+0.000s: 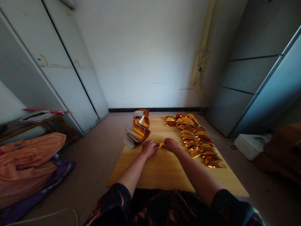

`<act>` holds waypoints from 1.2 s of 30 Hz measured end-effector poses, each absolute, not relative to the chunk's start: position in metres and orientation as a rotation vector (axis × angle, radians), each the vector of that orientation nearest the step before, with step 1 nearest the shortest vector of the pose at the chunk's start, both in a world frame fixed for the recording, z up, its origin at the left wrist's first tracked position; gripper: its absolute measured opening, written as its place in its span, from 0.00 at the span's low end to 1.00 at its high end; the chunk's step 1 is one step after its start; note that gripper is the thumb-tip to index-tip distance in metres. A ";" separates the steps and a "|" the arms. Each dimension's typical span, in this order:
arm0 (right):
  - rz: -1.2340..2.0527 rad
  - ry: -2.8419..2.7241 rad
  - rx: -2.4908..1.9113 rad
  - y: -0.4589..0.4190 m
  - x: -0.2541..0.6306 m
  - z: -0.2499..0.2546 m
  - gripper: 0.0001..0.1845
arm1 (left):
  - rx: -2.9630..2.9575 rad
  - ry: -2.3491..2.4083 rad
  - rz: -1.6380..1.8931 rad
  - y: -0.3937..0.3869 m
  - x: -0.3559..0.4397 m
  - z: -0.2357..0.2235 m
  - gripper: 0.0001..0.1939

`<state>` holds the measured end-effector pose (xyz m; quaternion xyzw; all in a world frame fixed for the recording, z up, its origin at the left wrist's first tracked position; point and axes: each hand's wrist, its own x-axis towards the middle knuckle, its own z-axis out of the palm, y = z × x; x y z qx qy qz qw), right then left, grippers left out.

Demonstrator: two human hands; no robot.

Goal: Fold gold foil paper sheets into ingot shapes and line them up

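Observation:
Between my two hands is a small piece of gold foil paper (161, 145), held just above or on the wooden table (162, 175). My left hand (150, 148) pinches its left end, with fingers closed. At the other end my right hand (170, 144) grips it, fingers curled in. Much of the paper is covered by my fingers. Loose gold and grey-white paper sheets (141, 130) lie in a curling stack by my left hand. To the right of my right hand, folded gold foil pieces (189, 135) are laid in overlapping rows.
A white wall (145, 62) stands beyond the table. Pale cabinets (68, 56) are at left, near an orange cloth or bag (33, 169) on a purple one. A grey refrigerator-like cabinet (244, 72) and a white box (248, 146) stand at right.

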<state>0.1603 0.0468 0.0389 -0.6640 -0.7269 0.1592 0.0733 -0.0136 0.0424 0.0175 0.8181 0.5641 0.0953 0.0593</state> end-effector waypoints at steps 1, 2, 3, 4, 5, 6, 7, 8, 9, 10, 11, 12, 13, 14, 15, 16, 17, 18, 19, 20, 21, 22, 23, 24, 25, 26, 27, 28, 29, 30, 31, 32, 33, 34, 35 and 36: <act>0.486 -2.184 -1.993 0.048 0.160 0.039 0.15 | 2.479 1.713 0.289 0.042 -0.014 0.018 0.15; 0.497 -2.186 -1.992 0.050 0.161 0.038 0.15 | 2.485 1.716 0.286 0.043 -0.014 0.018 0.14; 0.517 -2.186 -1.991 0.052 0.161 0.038 0.14 | 2.493 1.717 0.280 0.043 -0.014 0.018 0.14; 0.543 -2.185 -1.990 0.054 0.162 0.037 0.13 | 2.503 1.717 0.272 0.043 -0.014 0.019 0.14; 0.571 -2.182 -1.991 0.057 0.163 0.037 0.13 | 2.511 1.717 0.262 0.043 -0.014 0.019 0.14; 0.599 -2.177 -1.993 0.059 0.164 0.036 0.12 | 2.516 1.716 0.251 0.044 -0.014 0.020 0.15; 0.622 -2.172 -1.998 0.062 0.164 0.035 0.12 | 2.519 1.716 0.240 0.044 -0.014 0.021 0.15; 0.638 -2.168 -2.001 0.064 0.165 0.034 0.12 | 2.519 1.715 0.229 0.044 -0.014 0.021 0.15; 0.650 -2.167 -2.005 0.065 0.166 0.034 0.11 | 2.517 1.713 0.220 0.044 -0.014 0.022 0.16; 0.658 -2.168 -2.006 0.067 0.166 0.033 0.11 | 2.513 1.711 0.212 0.044 -0.014 0.023 0.16; 0.666 -2.170 -2.005 0.068 0.166 0.033 0.11 | 2.508 1.708 0.203 0.044 -0.014 0.024 0.17; 0.673 -2.173 -2.003 0.069 0.166 0.032 0.12 | 2.499 1.707 0.194 0.044 -0.014 0.026 0.17; 0.679 -2.178 -2.001 0.069 0.166 0.032 0.12 | 2.490 1.707 0.186 0.044 -0.013 0.027 0.18; 0.683 -2.183 -1.999 0.070 0.166 0.031 0.12 | 2.481 1.708 0.178 0.044 -0.013 0.028 0.18; 0.685 -2.187 -1.997 0.071 0.167 0.030 0.12 | 2.474 1.709 0.171 0.043 -0.013 0.029 0.18; 0.687 -2.191 -1.996 0.072 0.167 0.030 0.12 | 2.470 1.708 0.168 0.043 -0.013 0.029 0.18; 0.686 -2.193 -1.996 0.073 0.167 0.029 0.12 | 2.469 1.707 0.170 0.043 -0.012 0.030 0.18; 0.683 -2.195 -1.995 0.073 0.167 0.028 0.12 | 2.469 1.705 0.177 0.042 -0.012 0.030 0.18; 0.680 -2.197 -1.993 0.074 0.167 0.028 0.12 | 2.468 1.703 0.187 0.042 -0.012 0.030 0.17; 0.677 -2.198 -1.991 0.074 0.167 0.027 0.12 | 2.467 1.702 0.202 0.042 -0.012 0.030 0.17; 0.673 -2.199 -1.988 0.075 0.168 0.027 0.12 | 2.464 1.702 0.221 0.041 -0.012 0.029 0.16; 0.669 -2.199 -1.986 0.075 0.168 0.027 0.13 | 2.460 1.702 0.243 0.041 -0.012 0.028 0.16; 0.664 -2.200 -1.986 0.075 0.168 0.028 0.13 | 2.454 1.705 0.265 0.041 -0.012 0.027 0.16; 0.660 -2.203 -1.989 0.075 0.168 0.028 0.14 | 2.450 1.707 0.285 0.040 -0.013 0.026 0.16; 0.657 -2.206 -1.994 0.075 0.168 0.029 0.15 | 2.451 1.709 0.301 0.040 -0.013 0.025 0.16; 0.656 -2.209 -2.000 0.075 0.167 0.029 0.15 | 2.456 1.708 0.310 0.041 -0.013 0.024 0.16; 0.657 -2.213 -2.006 0.075 0.167 0.030 0.14 | 2.464 1.703 0.316 0.041 -0.013 0.023 0.16; 0.659 -2.215 -2.011 0.075 0.167 0.030 0.14 | 2.473 1.696 0.319 0.042 -0.014 0.022 0.17; 0.662 -2.216 -2.011 0.076 0.166 0.030 0.13 | 2.481 1.688 0.318 0.042 -0.014 0.022 0.17; 0.664 -2.217 -2.010 0.076 0.166 0.030 0.13 | 2.487 1.683 0.313 0.043 -0.014 0.021 0.17; 0.666 -2.219 -2.006 0.076 0.166 0.030 0.13 | 2.491 1.684 0.309 0.043 -0.013 0.021 0.17; 0.667 -2.223 -1.999 0.076 0.166 0.030 0.12 | 2.492 1.689 0.308 0.044 -0.013 0.020 0.16; 0.668 -2.227 -1.989 0.076 0.166 0.030 0.11 | 2.491 1.699 0.304 0.044 -0.013 0.020 0.16; 0.666 -2.231 -1.976 0.075 0.167 0.031 0.11 | 2.488 1.717 0.304 0.043 -0.012 0.020 0.16; 0.662 -2.235 -1.961 0.074 0.168 0.032 0.11 | 2.484 1.737 0.308 0.043 -0.011 0.021 0.15; 0.655 -2.236 -1.944 0.073 0.169 0.033 0.11 | 2.478 1.761 0.316 0.042 -0.011 0.021 0.15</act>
